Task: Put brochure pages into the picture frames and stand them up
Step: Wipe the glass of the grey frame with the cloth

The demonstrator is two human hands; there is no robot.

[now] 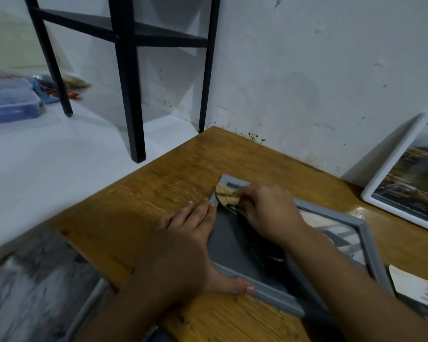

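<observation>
My left hand (183, 245) lies flat, fingers straight, pressing the grey frame's (277, 292) left edge onto the bench (158, 183). My right hand (267, 213) has a pinching grip on the page (224, 193) at the frame's far corner. Tugging harder could tear that creased page, and the frame could skid if my left hand eases.

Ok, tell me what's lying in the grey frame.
In the grey frame: a dark backing, a printed page at its right side, and crumpled tan paper pinched by the right hand. That arm covers the middle.
</observation>
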